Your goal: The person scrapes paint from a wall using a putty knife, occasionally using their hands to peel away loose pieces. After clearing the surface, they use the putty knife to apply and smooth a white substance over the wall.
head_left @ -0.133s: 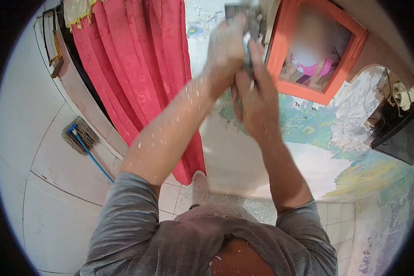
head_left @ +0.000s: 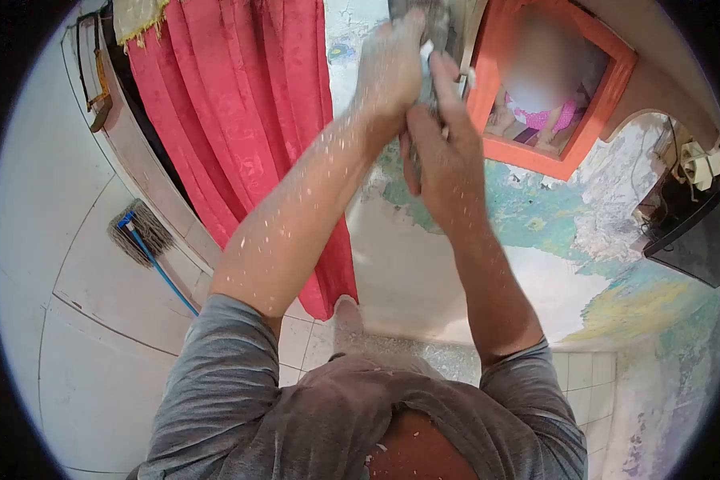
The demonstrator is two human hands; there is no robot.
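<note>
My left hand (head_left: 388,76) is raised against the wall near the top of the view, closed round what looks like a wall scraper (head_left: 436,24) with a flat grey blade. My right hand (head_left: 450,156) is just below and to the right, its fingers wrapped along the tool's lower part. Both hands hide most of the handle, and the blade is blurred. White chips lie on my left forearm. A small white flake (head_left: 471,78) shows beside my right fingers. The wall (head_left: 456,196) before me has peeling white, green and yellow paint.
An orange-framed picture (head_left: 564,164) hangs close to the right of my hands. A pink curtain (head_left: 248,120) hangs to the left. Farther left are a hacksaw (head_left: 100,92) and a mop (head_left: 142,232). A dark box-like object (head_left: 688,232) with cables stands at right.
Both hands and the scraper have shifted slightly, with the tool still against the wall. A white flake now shows beside my right fingers.
</note>
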